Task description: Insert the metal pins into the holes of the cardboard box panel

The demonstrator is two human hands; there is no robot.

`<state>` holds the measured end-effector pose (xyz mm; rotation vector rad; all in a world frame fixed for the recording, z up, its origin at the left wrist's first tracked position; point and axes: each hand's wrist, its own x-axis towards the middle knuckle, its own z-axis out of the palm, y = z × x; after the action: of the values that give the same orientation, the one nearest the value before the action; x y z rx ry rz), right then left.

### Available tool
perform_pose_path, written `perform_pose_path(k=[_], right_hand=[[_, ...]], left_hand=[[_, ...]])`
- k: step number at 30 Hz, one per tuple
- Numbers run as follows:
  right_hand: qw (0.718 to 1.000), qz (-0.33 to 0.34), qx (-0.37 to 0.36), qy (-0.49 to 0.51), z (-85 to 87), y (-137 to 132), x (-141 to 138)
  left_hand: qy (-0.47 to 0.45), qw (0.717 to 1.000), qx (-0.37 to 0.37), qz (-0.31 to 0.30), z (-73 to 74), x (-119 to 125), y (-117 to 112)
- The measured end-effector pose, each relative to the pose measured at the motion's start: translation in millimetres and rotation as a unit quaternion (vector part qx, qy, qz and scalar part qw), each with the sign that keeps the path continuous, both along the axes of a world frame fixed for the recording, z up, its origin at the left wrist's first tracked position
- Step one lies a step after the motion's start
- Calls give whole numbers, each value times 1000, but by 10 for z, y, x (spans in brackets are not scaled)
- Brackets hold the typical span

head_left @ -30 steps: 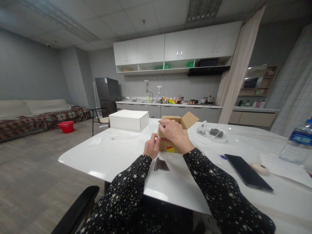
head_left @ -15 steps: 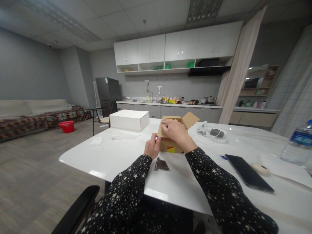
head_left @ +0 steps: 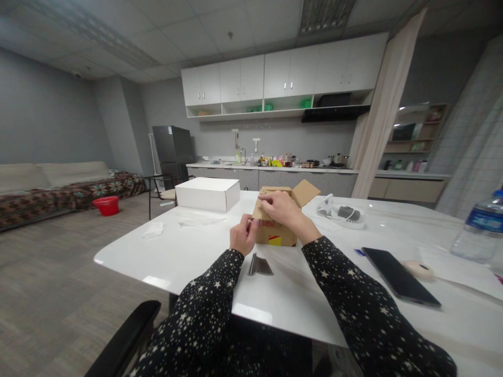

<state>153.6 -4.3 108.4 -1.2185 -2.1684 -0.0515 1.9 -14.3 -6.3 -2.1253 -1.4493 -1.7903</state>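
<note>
Brown box (head_left: 280, 232) of cardboard, squared and flat-walled, set on the glossy white table (head_left: 184, 256), red print (head_left: 269, 223) and a yellow label (head_left: 275, 241) on its near face. At its right, a side flap (head_left: 306, 193) folded outward, stiff and slanting up; on top, toward the left, a front flap (head_left: 258, 212) half under the hands. Left hand (head_left: 242, 235) at the near left corner, thumb and fingers bent and close together at the card's edge; impossible to tell whether pinching it. Right hand (head_left: 281, 207) over the top, back upward, fingers curled and gathered, tips on the front flap; any pinch between them hidden from view. Around the arms, black sleeves (head_left: 196, 298) sprinkled with pale stars. Just on the near side of the brown box, thin grey rods (head_left: 261, 265) with a metallic sheen, straight, laid side by side in a slightly fanned row. Beyond to the left, a larger white box (head_left: 207, 195), smooth, shut and sharp-edged; nearer, a crumpled white scrap (head_left: 153, 230), soft and thin. To the right, a white gadget (head_left: 353, 223) with a curved rim and a dark grey middle; nearer, a flat black phone (head_left: 398, 275) with rounded corners, just beside a smooth, pale, rounded case (head_left: 418, 269). Farther right, a clear bottle (head_left: 480, 228) with a blue label, near a flat white sheet (head_left: 467, 275).
</note>
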Motion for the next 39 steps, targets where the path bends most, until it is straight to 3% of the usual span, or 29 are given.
perform_pose_path(k=[19, 39], right_hand=[[994, 27, -32, -105, -25, 15, 83], [994, 50, -58, -78, 38, 47, 118]], left_hand=[[-22, 999, -38, -21, 10, 7, 13], [-26, 999, -39, -17, 3, 4, 19]])
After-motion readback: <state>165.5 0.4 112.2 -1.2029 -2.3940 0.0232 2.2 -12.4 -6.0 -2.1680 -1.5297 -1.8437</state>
